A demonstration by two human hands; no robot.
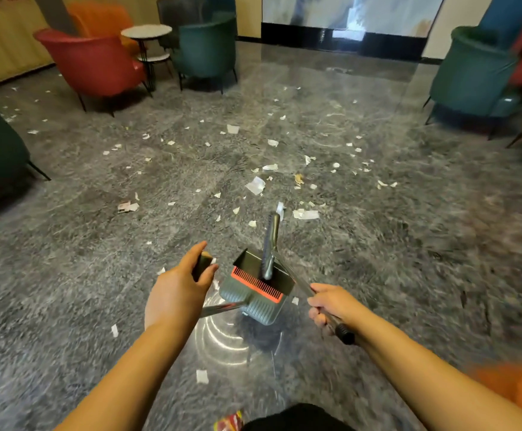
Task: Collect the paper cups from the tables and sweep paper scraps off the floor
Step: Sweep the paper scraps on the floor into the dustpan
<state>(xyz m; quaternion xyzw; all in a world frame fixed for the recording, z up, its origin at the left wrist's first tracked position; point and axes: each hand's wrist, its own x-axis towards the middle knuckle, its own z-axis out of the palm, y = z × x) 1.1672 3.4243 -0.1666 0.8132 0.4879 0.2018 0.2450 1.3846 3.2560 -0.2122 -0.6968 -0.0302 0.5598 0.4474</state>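
Left grip holds dustpan handle, right grip the broom — paper scraps beyond.

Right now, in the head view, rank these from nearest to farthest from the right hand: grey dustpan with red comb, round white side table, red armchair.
From the right hand:
1. Grey dustpan with red comb, just to its left.
2. Red armchair, far left.
3. Round white side table, just behind that armchair.
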